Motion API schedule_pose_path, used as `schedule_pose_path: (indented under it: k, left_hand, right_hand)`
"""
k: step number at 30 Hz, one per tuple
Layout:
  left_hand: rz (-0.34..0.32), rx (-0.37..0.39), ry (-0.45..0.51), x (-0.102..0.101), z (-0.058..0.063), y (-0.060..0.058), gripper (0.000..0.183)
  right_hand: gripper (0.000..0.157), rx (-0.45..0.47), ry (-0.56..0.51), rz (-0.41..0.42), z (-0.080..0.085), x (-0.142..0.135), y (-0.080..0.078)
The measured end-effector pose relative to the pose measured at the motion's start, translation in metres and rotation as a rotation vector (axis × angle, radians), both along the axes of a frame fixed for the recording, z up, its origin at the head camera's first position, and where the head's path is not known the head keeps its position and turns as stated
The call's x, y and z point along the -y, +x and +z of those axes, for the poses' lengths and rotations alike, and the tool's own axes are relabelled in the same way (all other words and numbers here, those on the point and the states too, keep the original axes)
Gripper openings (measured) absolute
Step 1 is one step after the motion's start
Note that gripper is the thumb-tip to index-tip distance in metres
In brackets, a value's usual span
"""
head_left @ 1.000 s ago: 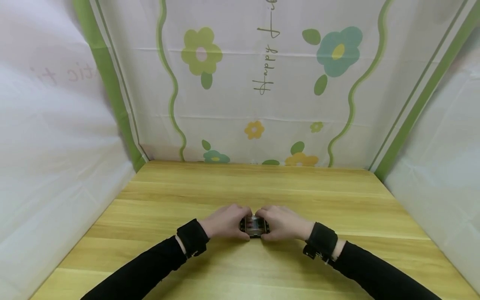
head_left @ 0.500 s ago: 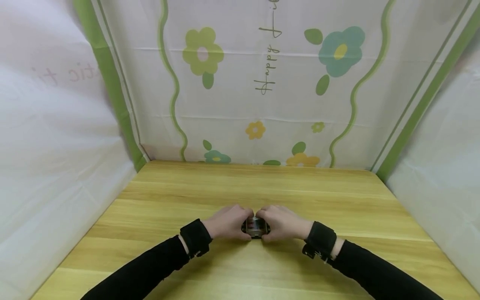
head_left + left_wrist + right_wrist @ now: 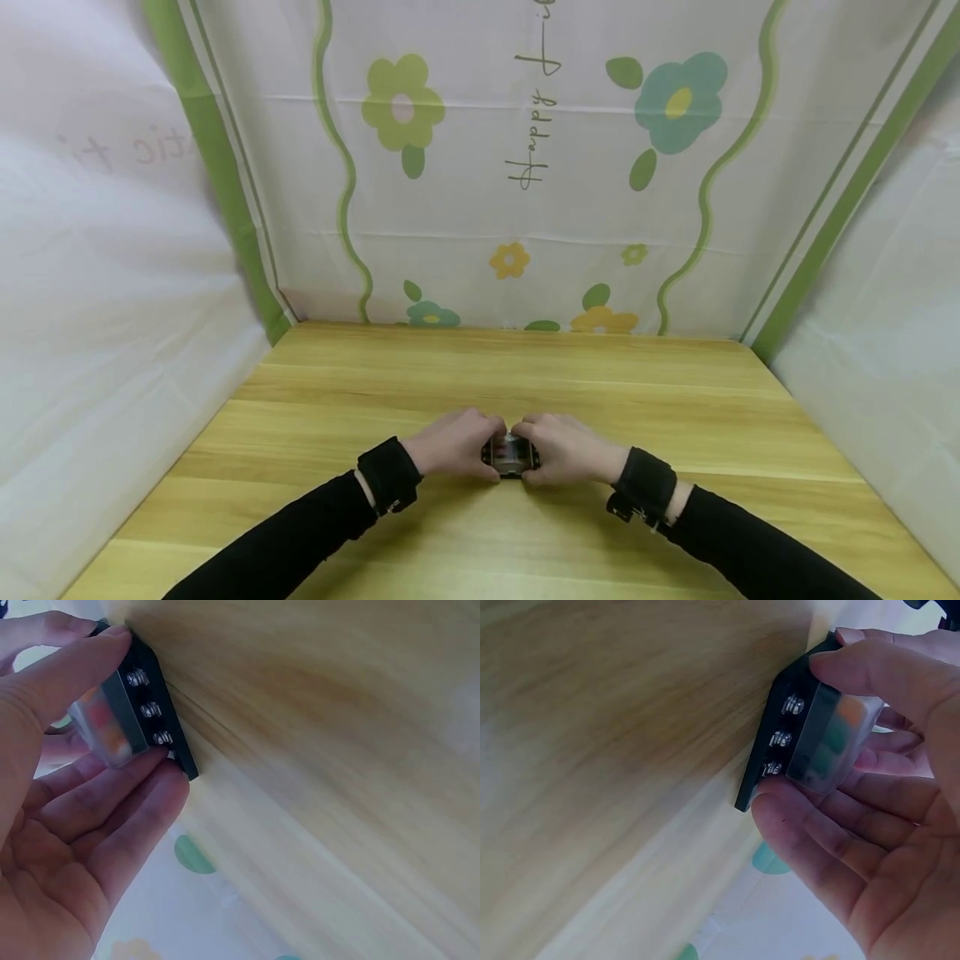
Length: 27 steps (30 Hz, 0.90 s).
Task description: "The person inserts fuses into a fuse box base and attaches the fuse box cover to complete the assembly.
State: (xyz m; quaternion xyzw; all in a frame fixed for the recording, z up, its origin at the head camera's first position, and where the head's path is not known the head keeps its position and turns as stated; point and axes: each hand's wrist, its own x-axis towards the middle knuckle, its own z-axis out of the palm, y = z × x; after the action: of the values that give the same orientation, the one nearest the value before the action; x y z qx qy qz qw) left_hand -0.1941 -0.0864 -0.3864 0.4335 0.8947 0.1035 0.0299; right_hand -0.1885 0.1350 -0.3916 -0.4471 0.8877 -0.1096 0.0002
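Note:
A small black terminal block [image 3: 511, 457] with a clear cover is held between my two hands at the middle of the table. My left hand [image 3: 459, 446] grips its left end, thumb on the near edge and fingertips on the far edge. Opposite, my right hand [image 3: 567, 447] grips the right end in the same way. In the left wrist view, metal screws line one end of the terminal block [image 3: 154, 711], and blurred orange and red show through the cover. Similar screws appear on the terminal block [image 3: 778, 739] in the right wrist view, with orange and green behind the cover.
The wood-grain table [image 3: 517, 375] extends around both hands. A white cloth with printed flowers [image 3: 450, 200] hangs behind it, and white cloth walls [image 3: 112, 333] stand at both sides. Each wrist wears a black strap [image 3: 387, 475].

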Motion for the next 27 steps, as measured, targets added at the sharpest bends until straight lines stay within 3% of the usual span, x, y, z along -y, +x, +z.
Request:
schedule_pose_path:
  k: [27]
  left_hand:
    - [-0.002, -0.038, -0.028, -0.0007, 0.0032, 0.0045, 0.047]
  right_hand:
    - [0.043, 0.013, 0.028, -0.010, 0.0047, 0.0028, 0.0006]
